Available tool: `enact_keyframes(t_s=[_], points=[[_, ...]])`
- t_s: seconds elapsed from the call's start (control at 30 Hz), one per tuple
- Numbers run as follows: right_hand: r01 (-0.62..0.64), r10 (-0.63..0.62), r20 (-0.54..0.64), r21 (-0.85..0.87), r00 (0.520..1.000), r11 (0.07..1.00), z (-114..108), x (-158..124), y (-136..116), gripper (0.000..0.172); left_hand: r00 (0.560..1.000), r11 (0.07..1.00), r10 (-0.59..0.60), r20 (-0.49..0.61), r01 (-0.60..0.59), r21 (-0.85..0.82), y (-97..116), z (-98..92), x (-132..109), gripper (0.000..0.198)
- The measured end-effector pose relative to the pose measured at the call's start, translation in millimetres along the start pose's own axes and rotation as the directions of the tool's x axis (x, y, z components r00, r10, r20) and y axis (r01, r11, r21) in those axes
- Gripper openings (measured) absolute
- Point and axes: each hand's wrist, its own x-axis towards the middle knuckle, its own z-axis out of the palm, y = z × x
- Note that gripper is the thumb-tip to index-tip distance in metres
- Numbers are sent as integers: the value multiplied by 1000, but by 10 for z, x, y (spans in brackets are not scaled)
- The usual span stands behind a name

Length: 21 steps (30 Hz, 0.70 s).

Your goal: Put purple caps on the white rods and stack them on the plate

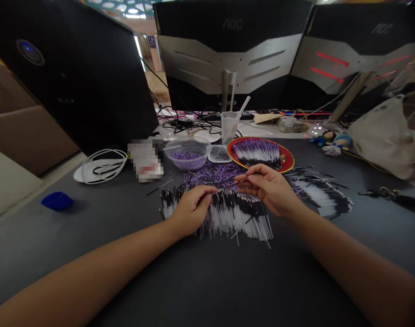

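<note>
My left hand (190,211) is closed in a pinch above a wide row of thin black-and-clear sticks (239,222). Facing it, my right hand (272,188) pinches a thin dark stick (230,185) between thumb and fingers. That stick runs toward my left fingertips, which appear to grip its other end; the exact contact is too small to make out. Just beyond the hands lies a loose heap of small purple pieces (212,173). A second bundle of black-and-clear sticks (325,197) rests to the right of my right hand.
Behind the heap stand a clear bowl (169,152) of purple pieces, a small white tray (219,160) and a red plate (289,162) of purple-tipped sticks. A cup (229,127) is farther back. Pliers (384,193) lie right; a blue cup-like object (57,200) and white cable (101,168) are left.
</note>
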Motion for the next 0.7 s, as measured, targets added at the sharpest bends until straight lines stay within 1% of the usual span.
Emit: enact_keyframes(t_s=[0.13,0.2,0.27,0.33,0.4,0.47,0.53,0.6,0.63,0.67,0.7], points=[[10,-10,6,-36,1000,999,9,-8,18,16,1000,1000,16,-8,-16,7,7,-2,-3,23],[32,-31,17,-82,999,996,10,-11,28,13,1000,999,28,-6,-28,22,20,-10,-5,23],[87,-79,44,-197,996,977,5,-10,35,11,999,999,38,-1,-38,36,31,-20,-9,24],[147,-134,61,-351,989,925,-8,-3,40,10,999,998,44,-2,-44,36,30,-28,-12,24],[171,-167,48,-446,985,879,-23,9,45,9,999,999,42,-13,-42,19,15,-31,-16,25],[153,-163,11,-412,987,898,-32,22,55,11,999,1000,26,-23,-26,-4,-7,-29,-18,25],[116,-128,-22,-285,992,951,-31,31,67,13,1000,1000,1,-28,-2,-27,-24,-24,-18,24],[80,-87,-34,-174,996,982,-18,29,75,15,999,999,-11,-32,10,-42,-24,-20,-16,23],[69,-75,-30,-157,997,985,-10,23,77,16,999,999,-9,-32,7,-42,-18,-19,-14,23],[73,-77,-20,-175,997,982,-2,14,78,16,1000,999,0,-31,-1,-34,-8,-20,-12,23],[95,-98,-2,-228,995,969,4,3,77,16,999,1000,17,-27,-18,-18,3,-21,-10,23]])
